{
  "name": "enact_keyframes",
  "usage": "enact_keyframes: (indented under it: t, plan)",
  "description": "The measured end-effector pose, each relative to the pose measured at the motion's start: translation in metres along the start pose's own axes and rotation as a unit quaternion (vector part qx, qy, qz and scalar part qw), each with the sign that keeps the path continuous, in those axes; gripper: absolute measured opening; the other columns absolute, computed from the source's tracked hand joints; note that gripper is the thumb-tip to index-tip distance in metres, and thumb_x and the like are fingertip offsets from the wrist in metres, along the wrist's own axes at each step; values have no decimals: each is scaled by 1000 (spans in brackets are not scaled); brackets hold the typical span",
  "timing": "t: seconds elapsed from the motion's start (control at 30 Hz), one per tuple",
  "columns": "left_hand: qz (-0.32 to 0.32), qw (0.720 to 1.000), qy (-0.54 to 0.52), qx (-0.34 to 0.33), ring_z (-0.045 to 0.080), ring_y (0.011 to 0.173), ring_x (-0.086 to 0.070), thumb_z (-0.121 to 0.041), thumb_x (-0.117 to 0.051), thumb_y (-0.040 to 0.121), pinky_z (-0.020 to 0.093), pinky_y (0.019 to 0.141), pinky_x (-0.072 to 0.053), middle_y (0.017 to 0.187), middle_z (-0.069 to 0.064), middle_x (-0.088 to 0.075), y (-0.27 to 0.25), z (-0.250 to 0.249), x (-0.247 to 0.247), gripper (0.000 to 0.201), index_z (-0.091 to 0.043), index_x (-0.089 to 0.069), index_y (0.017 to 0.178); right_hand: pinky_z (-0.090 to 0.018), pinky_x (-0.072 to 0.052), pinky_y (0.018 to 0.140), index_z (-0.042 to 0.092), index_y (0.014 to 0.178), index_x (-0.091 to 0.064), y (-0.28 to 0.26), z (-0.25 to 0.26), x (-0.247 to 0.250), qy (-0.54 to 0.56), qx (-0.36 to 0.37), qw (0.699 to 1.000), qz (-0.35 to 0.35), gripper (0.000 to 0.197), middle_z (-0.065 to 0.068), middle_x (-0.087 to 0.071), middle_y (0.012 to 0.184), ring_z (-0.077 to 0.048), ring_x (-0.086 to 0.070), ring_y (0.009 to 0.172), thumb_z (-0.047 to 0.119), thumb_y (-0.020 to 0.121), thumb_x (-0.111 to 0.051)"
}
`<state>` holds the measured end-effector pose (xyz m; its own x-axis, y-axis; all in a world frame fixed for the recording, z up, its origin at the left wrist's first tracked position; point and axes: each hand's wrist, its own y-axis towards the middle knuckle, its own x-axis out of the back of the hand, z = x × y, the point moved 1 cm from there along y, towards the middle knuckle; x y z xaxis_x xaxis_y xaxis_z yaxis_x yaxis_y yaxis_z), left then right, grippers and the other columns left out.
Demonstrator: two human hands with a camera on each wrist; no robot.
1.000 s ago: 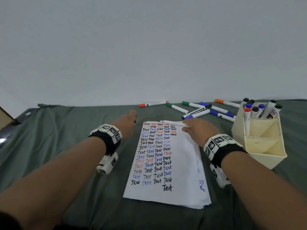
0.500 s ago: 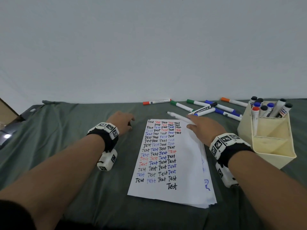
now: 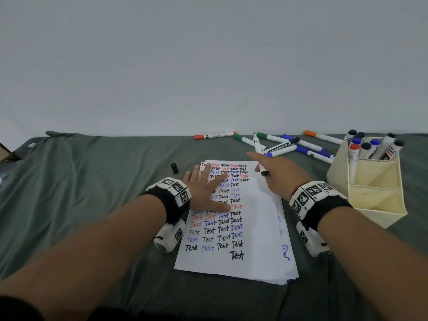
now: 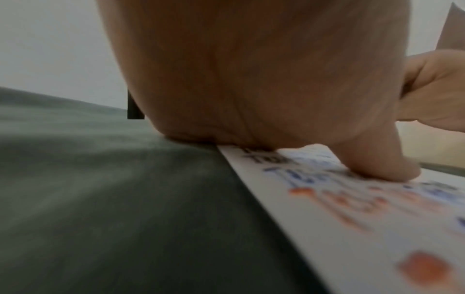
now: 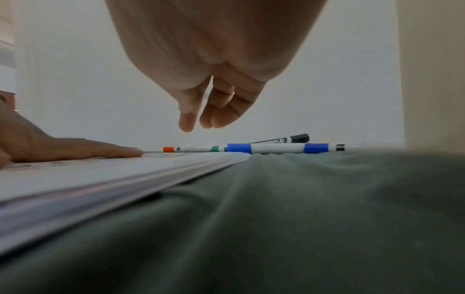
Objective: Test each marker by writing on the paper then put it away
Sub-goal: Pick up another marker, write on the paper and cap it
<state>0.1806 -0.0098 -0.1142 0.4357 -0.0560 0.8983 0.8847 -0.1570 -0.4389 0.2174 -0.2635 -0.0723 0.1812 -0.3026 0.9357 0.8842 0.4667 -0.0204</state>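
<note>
The white paper (image 3: 257,230), a stack of sheets covered in rows of "Test", lies on the green cloth. My left hand (image 3: 203,191) presses flat on its upper left part with fingers spread; its thumb (image 4: 377,165) bears on the sheet. My right hand (image 3: 278,174) hovers over the paper's top right corner and holds an uncapped white marker (image 3: 257,149), its dark tip pointing away toward the wall. The marker's black cap (image 3: 174,168) lies on the cloth left of the paper. In the right wrist view the marker is barely visible between the hanging fingers (image 5: 216,111).
Several loose capped markers (image 3: 282,147) lie beyond the paper near the wall, with an orange-capped one (image 3: 214,135) farther left. A cream organizer (image 3: 370,200) at the right holds several markers in its back compartment. Green cloth (image 3: 92,193) spreads to the left.
My left hand left the cap on the cloth and moved right onto the paper. My right hand lifted and swung the marker so its tip points away.
</note>
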Motion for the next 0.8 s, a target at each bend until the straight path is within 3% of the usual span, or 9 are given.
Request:
enact_keyframes:
  t: [0.1, 0.2, 0.27, 0.33, 0.4, 0.53, 0.6, 0.67, 0.8]
  plan:
    - [10, 1000, 0, 0, 35, 145, 32, -109, -25, 46, 58, 118, 12, 159, 4, 35, 2, 1, -2, 117, -60, 27, 139, -42, -54, 89, 45, 156, -25, -2, 3, -1, -11, 20, 1000, -18, 75, 5, -68, 121, -21, -61, 104, 1, 98, -43]
    - [15, 1000, -9, -2, 35, 145, 32, -109, -26, 45, 58, 118, 12, 158, 4, 36, 2, 1, 1, 118, -60, 26, 139, -34, -49, 85, 44, 152, -39, -3, 6, 6, 33, 47, 995, -79, 50, 4, -67, 113, -21, -61, 104, 30, 105, -50]
    - [19, 1000, -14, -5, 35, 145, 32, -107, -28, 48, 58, 118, 11, 158, 4, 37, 0, 0, 1, 116, -60, 25, 140, -30, -45, 88, 40, 136, -58, -2, 8, 14, 102, 54, 985, -128, 35, 3, -65, 114, -15, -59, 104, 44, 101, -55]
    - [20, 1000, -18, -8, 35, 145, 32, -106, -31, 52, 57, 118, 12, 158, 4, 37, -1, 0, 2, 114, -60, 25, 141, -34, -50, 84, 37, 103, -70, 4, 7, 23, 219, 33, 956, -193, 11, -7, -66, 100, -15, -59, 88, 41, 99, -60]
    - [21, 1000, -22, -8, 35, 145, 31, -104, -34, 55, 57, 119, 11, 158, 4, 36, -2, -1, 3, 113, -60, 23, 142, -41, -58, 73, 28, 89, -70, 14, 4, 26, 397, -35, 890, -223, 19, -14, -69, 92, -18, -64, 72, 38, 101, -59]
    - [28, 999, -27, -9, 33, 145, 32, -103, -35, 56, 57, 119, 12, 158, 4, 37, -3, -1, 4, 112, -60, 23, 142, -29, -60, 72, 3, 97, -65, 25, 0, 8, 702, -129, 671, -198, 16, -10, -68, 85, -19, -69, 76, 19, 99, -66]
    - [29, 999, -29, -8, 33, 145, 32, -104, -35, 55, 56, 119, 12, 158, 4, 37, -4, -1, 4, 113, -60, 23, 142, -24, -59, 72, 2, 96, -63, 25, -1, -8, 746, -145, 625, -179, 10, -10, -69, 84, -20, -70, 80, 0, 91, -71]
    - [31, 999, -31, -7, 33, 145, 33, -104, -35, 55, 56, 119, 13, 158, 3, 38, -5, -1, 5, 114, -60, 23, 142, -24, -59, 67, 6, 89, -63, 26, -5, -23, 733, -164, 636, -178, 17, -10, -70, 80, -19, -68, 74, -6, 85, -75]
    - [36, 999, -39, -10, 32, 144, 35, -103, -36, 55, 55, 118, 14, 156, 3, 41, -5, -1, 6, 114, -60, 23, 142, -24, -57, 64, 14, 77, -66, 25, -11, -41, 661, -151, 711, -184, 21, 0, -69, 70, -15, -68, 68, -1, 79, -79]
